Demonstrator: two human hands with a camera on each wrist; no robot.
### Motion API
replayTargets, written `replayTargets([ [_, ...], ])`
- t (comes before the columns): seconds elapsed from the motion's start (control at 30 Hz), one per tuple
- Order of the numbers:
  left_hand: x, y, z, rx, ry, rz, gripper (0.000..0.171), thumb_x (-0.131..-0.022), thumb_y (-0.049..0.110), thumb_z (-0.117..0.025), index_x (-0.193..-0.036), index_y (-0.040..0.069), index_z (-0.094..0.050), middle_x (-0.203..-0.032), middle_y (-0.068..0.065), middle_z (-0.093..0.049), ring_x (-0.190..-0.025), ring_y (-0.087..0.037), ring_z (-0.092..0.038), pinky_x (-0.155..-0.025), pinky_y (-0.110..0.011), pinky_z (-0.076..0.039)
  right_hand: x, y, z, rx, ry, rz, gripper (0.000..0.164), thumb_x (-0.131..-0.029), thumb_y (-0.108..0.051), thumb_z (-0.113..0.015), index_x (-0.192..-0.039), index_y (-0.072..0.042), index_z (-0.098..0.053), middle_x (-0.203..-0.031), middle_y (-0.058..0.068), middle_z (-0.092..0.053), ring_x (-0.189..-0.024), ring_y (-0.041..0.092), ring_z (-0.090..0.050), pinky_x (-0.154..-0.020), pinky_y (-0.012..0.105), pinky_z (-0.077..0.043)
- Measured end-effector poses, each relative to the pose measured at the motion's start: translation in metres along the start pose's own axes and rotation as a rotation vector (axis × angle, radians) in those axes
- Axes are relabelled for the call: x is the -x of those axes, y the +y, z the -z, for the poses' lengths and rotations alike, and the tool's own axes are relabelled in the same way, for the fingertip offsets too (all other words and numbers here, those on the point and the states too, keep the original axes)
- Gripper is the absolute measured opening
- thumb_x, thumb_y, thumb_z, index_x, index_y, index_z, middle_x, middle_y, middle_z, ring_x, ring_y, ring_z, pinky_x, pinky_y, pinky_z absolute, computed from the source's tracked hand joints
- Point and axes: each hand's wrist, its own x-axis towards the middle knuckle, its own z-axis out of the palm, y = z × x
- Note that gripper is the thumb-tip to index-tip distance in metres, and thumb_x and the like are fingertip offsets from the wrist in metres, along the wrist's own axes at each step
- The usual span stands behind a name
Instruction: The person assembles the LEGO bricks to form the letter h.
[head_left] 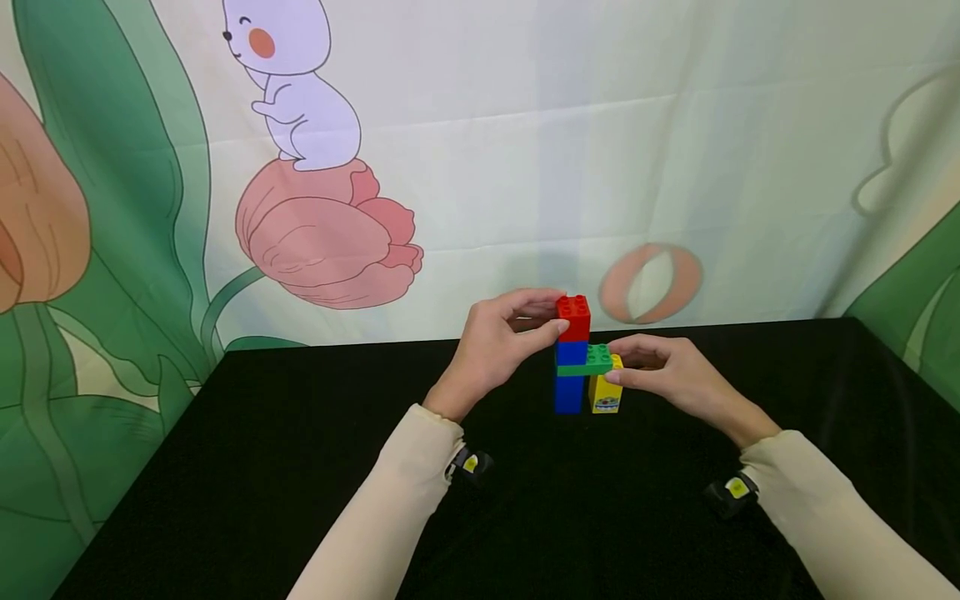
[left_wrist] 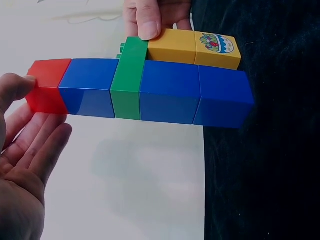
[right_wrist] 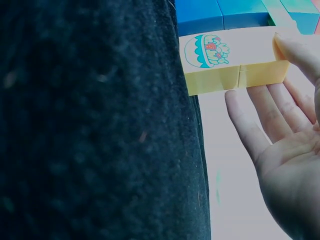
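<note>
My left hand (head_left: 495, 340) pinches the red brick (head_left: 574, 323) at the top of a brick tower, thumb in front and fingers behind. Below it come a blue brick (head_left: 572, 354), a green brick (head_left: 573, 370) jutting out to the right, and two more blue bricks (left_wrist: 170, 92). Two stacked yellow bricks (right_wrist: 212, 77) stand beside the lower blue ones, and the bottom one bears a bowl picture (right_wrist: 206, 51). My right hand (head_left: 671, 372) grips the upper yellow brick between thumb and fingers, close to the green brick's overhang. Whether yellow and green are joined, I cannot tell.
A black cloth-covered table (head_left: 300, 483) carries the tower near its back edge. Close behind hangs a pale curtain (head_left: 480, 192) printed with flowers and a white animal. Dark devices are strapped at both wrists.
</note>
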Motion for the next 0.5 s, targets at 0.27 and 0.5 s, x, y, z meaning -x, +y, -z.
replayTargets([
  [0.27, -0.0013, -0.0002, -0.0005, -0.004, -0.009, -0.022, 0.035, -0.099, 0.012, -0.077, -0.133, 0.005, -0.072, -0.122, -0.007, -0.076, -0.111, -0.014, -0.072, -0.100, -0.030, -0.057, 0.0006, 0.0005, 0.0004, 0.005, 0.005, 0.002, 0.053, -0.100, -0.034, -0.076, -0.142, -0.005, -0.063, -0.136, 0.016, -0.067, -0.122, 0.034, -0.065, -0.101, 0.054, -0.055],
  [0.5, -0.0005, 0.0012, 0.0000, -0.012, -0.010, -0.032, 0.035, -0.099, 0.010, -0.077, -0.133, 0.004, -0.072, -0.122, -0.008, -0.076, -0.111, -0.015, -0.072, -0.100, -0.033, -0.057, -0.0003, 0.0011, -0.0003, 0.005, 0.003, -0.002, 0.053, -0.100, -0.034, -0.076, -0.142, -0.005, -0.063, -0.136, 0.016, -0.068, -0.122, 0.034, -0.065, -0.101, 0.054, -0.055],
])
